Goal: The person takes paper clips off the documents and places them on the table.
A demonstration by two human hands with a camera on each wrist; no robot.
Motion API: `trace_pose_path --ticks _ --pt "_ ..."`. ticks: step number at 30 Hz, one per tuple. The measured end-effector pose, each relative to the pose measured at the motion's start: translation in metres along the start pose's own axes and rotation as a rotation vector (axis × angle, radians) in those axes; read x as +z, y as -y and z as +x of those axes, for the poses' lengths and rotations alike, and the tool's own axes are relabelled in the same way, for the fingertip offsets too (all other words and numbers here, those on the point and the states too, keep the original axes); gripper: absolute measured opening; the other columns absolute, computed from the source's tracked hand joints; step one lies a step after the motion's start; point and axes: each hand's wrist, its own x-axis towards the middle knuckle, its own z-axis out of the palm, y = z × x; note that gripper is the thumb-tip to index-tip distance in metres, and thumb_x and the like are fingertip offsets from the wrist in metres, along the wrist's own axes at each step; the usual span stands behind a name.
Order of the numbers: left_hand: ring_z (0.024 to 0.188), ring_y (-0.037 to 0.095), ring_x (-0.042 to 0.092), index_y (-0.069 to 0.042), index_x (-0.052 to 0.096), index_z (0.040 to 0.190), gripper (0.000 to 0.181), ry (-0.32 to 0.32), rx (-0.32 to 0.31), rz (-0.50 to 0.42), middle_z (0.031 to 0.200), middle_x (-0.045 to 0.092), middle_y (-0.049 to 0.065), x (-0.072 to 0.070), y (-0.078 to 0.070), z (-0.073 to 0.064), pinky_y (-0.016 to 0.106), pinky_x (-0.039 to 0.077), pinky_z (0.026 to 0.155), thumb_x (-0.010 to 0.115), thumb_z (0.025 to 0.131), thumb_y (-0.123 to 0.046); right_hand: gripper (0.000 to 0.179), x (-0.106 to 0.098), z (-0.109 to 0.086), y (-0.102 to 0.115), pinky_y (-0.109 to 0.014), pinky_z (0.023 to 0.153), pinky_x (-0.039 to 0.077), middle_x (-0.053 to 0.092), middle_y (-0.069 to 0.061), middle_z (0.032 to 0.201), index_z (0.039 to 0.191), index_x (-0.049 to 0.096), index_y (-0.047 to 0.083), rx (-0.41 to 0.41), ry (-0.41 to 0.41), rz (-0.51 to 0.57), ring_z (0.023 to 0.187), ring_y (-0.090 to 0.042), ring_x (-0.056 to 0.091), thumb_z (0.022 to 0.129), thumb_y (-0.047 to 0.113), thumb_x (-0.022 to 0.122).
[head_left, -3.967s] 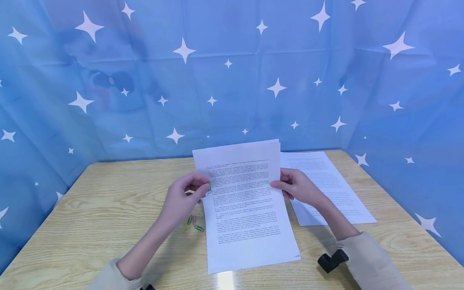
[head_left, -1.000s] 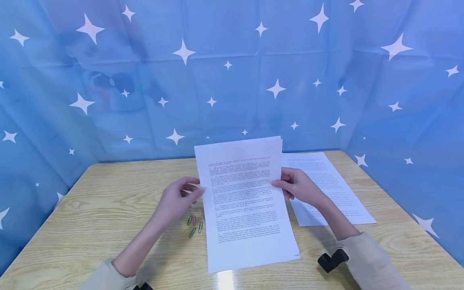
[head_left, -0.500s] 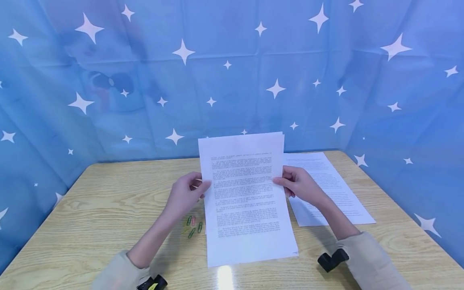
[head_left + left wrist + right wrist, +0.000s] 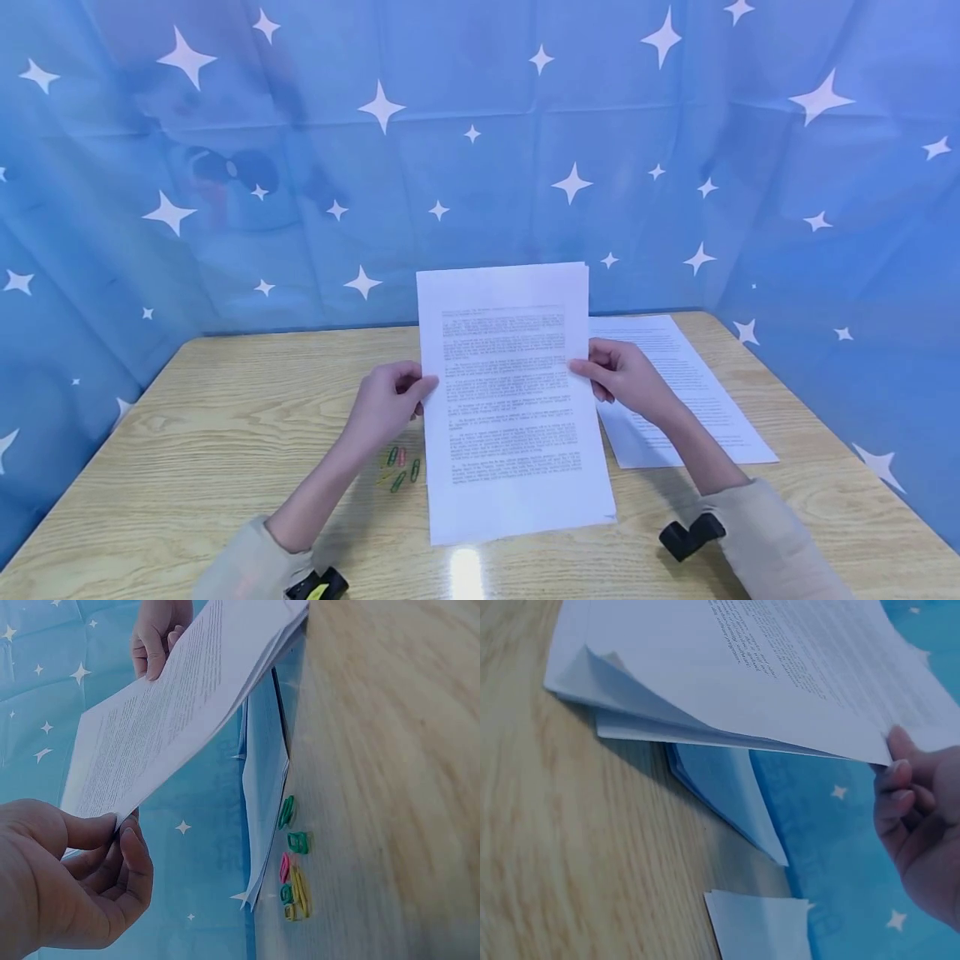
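My left hand (image 4: 390,400) pinches the left edge of several printed sheets (image 4: 510,400) between thumb and fingers. On the opposite edge my right hand (image 4: 622,375) grips them the same way, thumb in front. The sheets stand tilted up, their lower edge close over the table. In the right wrist view the lower corner of the sheets (image 4: 630,690) fans apart and curls. On the table just left of the sheets lie small paper clips: green clips (image 4: 415,471), a pink clip (image 4: 402,457) and a yellow clip (image 4: 300,892).
A second set of printed sheets (image 4: 690,417) lies at the right back of the wooden table (image 4: 247,400). More paper (image 4: 720,795), hidden in the head view, lies behind the held sheets. A blue star-patterned curtain (image 4: 465,217) hangs round the table's far side.
Four seconds ago a clip showed at my left fingertips; another green clip now lies on the table. My left hand moved back onto the edge, and the sheets have tilted more upright.
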Motion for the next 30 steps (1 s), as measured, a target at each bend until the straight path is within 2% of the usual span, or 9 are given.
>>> trace_pose_path --ticks 4,10,15,20,23,30 --pt "0.068 0.027 0.056 -0.002 0.069 0.093 0.014 -0.015 0.003 -0.004 0.077 0.061 0.009 -0.003 -0.002 0.0 0.026 0.044 0.056 0.062 0.101 -0.011 0.024 0.002 0.002 0.004 -0.035 0.043 0.034 0.048 -0.01 0.056 0.087 0.059 0.007 0.005 -0.03 0.023 0.048 -0.034 0.042 0.101 0.025 0.065" --pt "0.069 0.024 0.054 -0.002 0.069 0.097 0.015 -0.042 -0.004 0.009 0.081 0.061 0.01 -0.011 -0.002 0.003 0.028 0.043 0.058 0.06 0.103 -0.013 0.02 0.007 0.006 0.009 -0.041 0.045 0.038 0.048 -0.012 0.058 0.094 0.061 0.005 0.0 -0.028 0.099 0.047 -0.024 0.044 0.102 0.024 0.064" --pt "0.074 0.024 0.056 0.0 0.07 0.102 0.016 -0.057 -0.007 0.003 0.088 0.065 0.011 -0.021 -0.001 0.005 0.028 0.046 0.061 0.059 0.103 -0.012 0.022 0.013 0.007 0.012 -0.04 0.045 0.041 0.05 -0.014 0.059 0.091 0.055 0.004 -0.026 0.026 0.142 0.05 -0.033 0.047 0.104 0.021 0.06" --pt "0.076 0.023 0.058 0.001 0.07 0.108 0.018 -0.076 -0.016 0.02 0.093 0.066 0.013 -0.035 0.002 0.005 0.028 0.049 0.064 0.058 0.103 -0.012 0.015 0.023 0.011 0.014 -0.039 0.046 0.042 0.054 -0.014 0.063 0.107 0.058 0.004 -0.02 0.093 0.19 0.053 -0.031 0.049 0.104 0.019 0.058" --pt "0.077 0.023 0.059 0.002 0.069 0.11 0.02 -0.088 -0.023 0.036 0.094 0.066 0.014 -0.044 0.006 0.006 0.028 0.05 0.065 0.058 0.104 -0.012 0.018 0.03 0.013 0.018 -0.037 0.047 0.043 0.055 -0.014 0.063 0.115 0.059 0.003 -0.01 0.13 0.201 0.053 -0.027 0.05 0.104 0.018 0.058" --pt "0.08 0.024 0.06 0.003 0.067 0.114 0.022 -0.119 -0.064 0.055 0.099 0.066 0.016 -0.067 0.013 0.007 0.033 0.052 0.069 0.056 0.104 -0.014 0.027 0.048 0.022 0.028 -0.033 0.05 0.047 0.058 -0.013 0.066 0.127 0.057 0.002 -0.017 0.187 0.186 0.052 -0.026 0.052 0.104 0.015 0.059"
